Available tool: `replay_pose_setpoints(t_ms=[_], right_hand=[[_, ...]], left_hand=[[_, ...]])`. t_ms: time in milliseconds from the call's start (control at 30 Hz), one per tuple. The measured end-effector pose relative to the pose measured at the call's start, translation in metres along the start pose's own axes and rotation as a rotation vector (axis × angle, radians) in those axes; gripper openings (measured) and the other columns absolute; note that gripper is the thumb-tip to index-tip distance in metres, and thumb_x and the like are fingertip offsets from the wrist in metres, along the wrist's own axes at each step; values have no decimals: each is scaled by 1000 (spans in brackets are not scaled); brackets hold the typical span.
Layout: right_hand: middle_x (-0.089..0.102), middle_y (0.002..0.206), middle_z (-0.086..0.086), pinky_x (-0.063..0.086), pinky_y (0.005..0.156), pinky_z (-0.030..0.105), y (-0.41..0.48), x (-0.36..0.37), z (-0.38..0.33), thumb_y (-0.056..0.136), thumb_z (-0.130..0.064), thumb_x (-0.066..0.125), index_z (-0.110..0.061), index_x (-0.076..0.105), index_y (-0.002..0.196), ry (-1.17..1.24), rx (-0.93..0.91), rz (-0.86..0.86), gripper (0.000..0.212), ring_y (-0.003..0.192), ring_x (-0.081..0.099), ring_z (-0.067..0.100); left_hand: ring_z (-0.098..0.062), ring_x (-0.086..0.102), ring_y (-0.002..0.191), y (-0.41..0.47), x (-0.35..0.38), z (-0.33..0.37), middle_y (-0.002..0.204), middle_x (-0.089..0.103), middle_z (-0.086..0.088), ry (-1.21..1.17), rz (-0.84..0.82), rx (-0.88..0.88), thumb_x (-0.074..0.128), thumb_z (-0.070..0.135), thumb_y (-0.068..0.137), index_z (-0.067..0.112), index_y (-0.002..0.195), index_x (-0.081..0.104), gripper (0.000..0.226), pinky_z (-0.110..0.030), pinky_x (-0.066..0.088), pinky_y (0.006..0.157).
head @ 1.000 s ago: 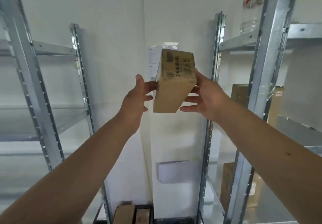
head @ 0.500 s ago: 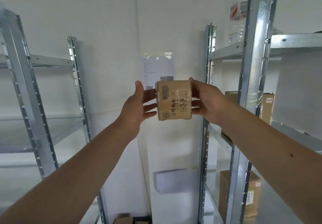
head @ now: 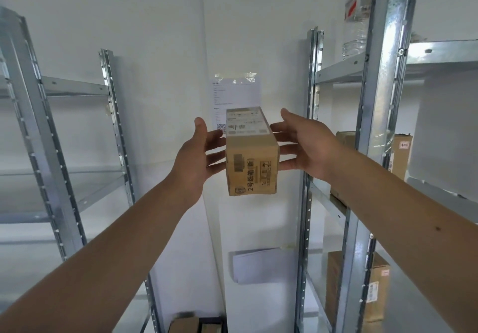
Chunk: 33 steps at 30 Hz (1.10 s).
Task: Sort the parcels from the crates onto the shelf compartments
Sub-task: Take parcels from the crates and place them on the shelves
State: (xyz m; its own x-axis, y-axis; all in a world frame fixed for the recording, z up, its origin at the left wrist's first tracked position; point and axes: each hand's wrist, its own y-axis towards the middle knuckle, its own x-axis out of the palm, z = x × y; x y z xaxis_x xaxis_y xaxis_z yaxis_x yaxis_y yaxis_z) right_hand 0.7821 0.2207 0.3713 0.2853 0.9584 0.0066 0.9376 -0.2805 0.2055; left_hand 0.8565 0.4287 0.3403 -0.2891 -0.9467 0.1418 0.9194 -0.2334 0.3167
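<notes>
A small brown cardboard parcel [head: 252,167] with a white shipping label on its top face hangs in mid-air in front of the white wall, between two metal shelf units. My left hand [head: 196,159] presses its left side with straight fingers, thumb raised. Against the parcel's right side lies my right hand [head: 307,149], its fingers flat and its thumb lifted. The printed end of the parcel faces me. The right shelf unit [head: 338,70] stands just right of my right hand, the left shelf unit [head: 75,90] farther off.
Brown parcels sit on the right unit's middle shelf [head: 399,156] and lower shelf [head: 372,288]. A clear plastic bottle [head: 354,22] stands on its top shelf. A printed sheet [head: 238,94] hangs on the wall behind the parcel. More boxes [head: 183,326] show at the bottom edge.
The parcel has been turned between my hands, so its label face now points up and its printed end faces me. It sits slightly lower and closer.
</notes>
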Motion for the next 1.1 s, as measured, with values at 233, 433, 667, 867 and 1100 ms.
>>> replay_pose_setpoints(t_ms=[233,433,667,867,1100], right_hand=[[76,120,16,62,92,62,-3,8,0,106,-50,59,-7,72,119,-40,-67,-10,47,114,72,42],[73,106,19,60,95,62,0,7,4,107,-19,54,-1,71,109,-39,-80,-28,25,117,69,48],[72,101,20,59,96,63,4,9,9,104,-9,56,-1,69,101,-3,-80,-23,16,94,73,36],[76,98,20,63,93,56,2,7,13,104,-9,58,-5,69,95,2,-93,-12,15,93,76,35],[76,98,18,66,76,46,-15,-7,19,105,-9,55,-5,68,102,65,-89,81,13,87,77,31]], left_hand=[[-22,75,111,-2,-1,-9,116,80,-1,-16,-3,14,27,64,108,21,119,74,65,-43,57,104],[-25,74,113,1,0,-9,110,80,-4,-102,3,18,32,60,109,13,113,73,62,-48,55,107],[-25,72,110,8,-3,-16,107,79,-5,-138,-19,48,41,42,114,9,111,69,44,-45,58,103],[-25,70,112,7,-6,-21,120,76,-10,-189,-135,93,54,17,108,7,120,65,19,-42,55,102],[-20,69,113,7,7,-22,128,74,-8,-151,-223,107,57,4,101,8,128,68,30,-39,51,94]])
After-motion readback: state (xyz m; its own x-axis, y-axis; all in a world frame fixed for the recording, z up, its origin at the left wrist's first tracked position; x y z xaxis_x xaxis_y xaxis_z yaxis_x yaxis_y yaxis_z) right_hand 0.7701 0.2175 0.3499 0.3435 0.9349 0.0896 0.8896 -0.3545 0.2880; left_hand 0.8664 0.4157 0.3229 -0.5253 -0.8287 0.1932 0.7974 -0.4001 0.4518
